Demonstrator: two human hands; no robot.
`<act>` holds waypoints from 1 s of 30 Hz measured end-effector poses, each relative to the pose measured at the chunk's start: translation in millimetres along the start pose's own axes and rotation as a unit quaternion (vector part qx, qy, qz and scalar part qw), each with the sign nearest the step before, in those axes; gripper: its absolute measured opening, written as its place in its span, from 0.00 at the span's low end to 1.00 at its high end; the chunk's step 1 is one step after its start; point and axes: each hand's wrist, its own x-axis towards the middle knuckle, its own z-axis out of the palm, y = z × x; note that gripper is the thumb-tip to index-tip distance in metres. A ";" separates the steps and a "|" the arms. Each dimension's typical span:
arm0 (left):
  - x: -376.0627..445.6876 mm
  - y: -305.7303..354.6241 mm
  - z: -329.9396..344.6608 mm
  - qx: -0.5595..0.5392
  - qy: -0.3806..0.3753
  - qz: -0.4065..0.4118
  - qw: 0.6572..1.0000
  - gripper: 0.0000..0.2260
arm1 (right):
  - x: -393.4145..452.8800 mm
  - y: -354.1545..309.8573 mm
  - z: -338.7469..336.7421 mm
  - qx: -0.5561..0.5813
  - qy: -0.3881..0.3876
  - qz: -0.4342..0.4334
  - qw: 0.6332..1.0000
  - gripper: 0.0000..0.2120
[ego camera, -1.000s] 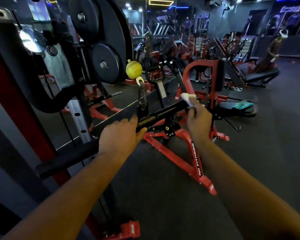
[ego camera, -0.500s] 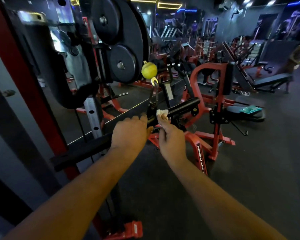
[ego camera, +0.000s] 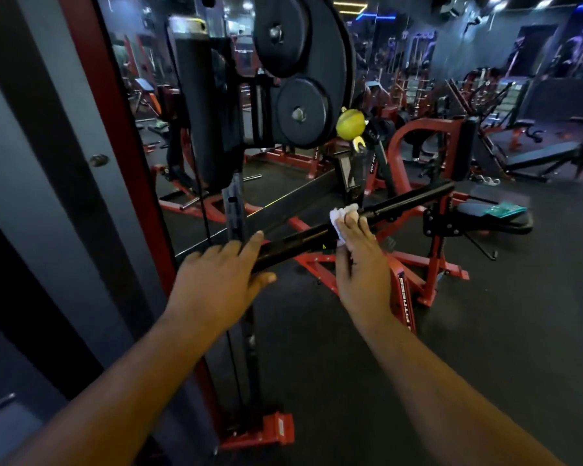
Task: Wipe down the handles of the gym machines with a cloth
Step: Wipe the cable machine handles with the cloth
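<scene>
Grip [ego camera: 357,253] seemingly wraps cloth [ego camera: 342,213] round handle [ego camera: 408,201].

white cloth [ego camera: 342,213], black handle [ego camera: 408,200], yellow ball [ego camera: 349,123]

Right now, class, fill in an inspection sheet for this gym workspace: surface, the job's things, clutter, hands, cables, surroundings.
Surface: dark gym floor, nothing seen on it by the hands.
Job's things: white cloth wrapped round the black handle bar.
Clutter: teal item lying on a black seat pad.
Hands: right hand holds the cloth on the bar; left hand rests on the bar's near end, fingers fairly straight.
Cables: thin black cable running down the machine; yellow ball above the bar.
Surroundings: weight plates, red machine frames, benches.
</scene>
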 end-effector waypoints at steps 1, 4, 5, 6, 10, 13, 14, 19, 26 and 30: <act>-10.3 -9.9 -1.7 -0.007 0.001 0.000 1.000 0.34 | -1.6 -2.8 1.7 -0.019 -0.003 -0.001 1.000 0.22; -32.6 -35.8 -2.6 -0.040 0.006 0.003 0.999 0.31 | -5.4 -10.7 6.4 -0.070 -0.018 -0.022 0.997 0.25; -36.9 -41.8 -0.9 -0.059 0.006 0.002 0.998 0.30 | -5.9 -13.1 7.1 -0.088 -0.023 -0.033 0.995 0.26; -39.1 -45.6 1.1 -0.078 0.006 0.003 0.997 0.29 | -5.6 -14.7 7.0 -0.111 -0.026 -0.044 0.992 0.28; -49.4 -58.8 7.6 -0.135 0.003 0.016 0.991 0.29 | -6.4 -32.2 10.6 -0.161 -0.030 -0.047 0.985 0.28; -58.2 -59.9 7.7 -0.161 0.010 0.028 0.986 0.29 | -12.1 -50.0 14.5 -0.131 -0.030 -0.025 0.991 0.25; -61.3 -58.5 7.2 -0.165 0.013 0.031 0.986 0.30 | -16.2 -56.5 15.9 -0.119 -0.028 -0.017 0.992 0.25; -73.4 -50.4 2.1 -0.165 0.027 0.023 0.986 0.30 | -37.2 -82.9 21.5 -0.057 -0.031 0.010 0.998 0.23; -89.2 -37.0 -4.5 -0.195 0.042 -0.008 0.980 0.36 | -89.5 -134.0 22.5 -0.041 -0.112 -0.073 0.990 0.25; -102.7 -33.1 -4.7 -0.220 0.032 -0.023 0.975 0.40 | -107.2 -139.6 8.1 0.064 -0.138 -0.101 0.983 0.24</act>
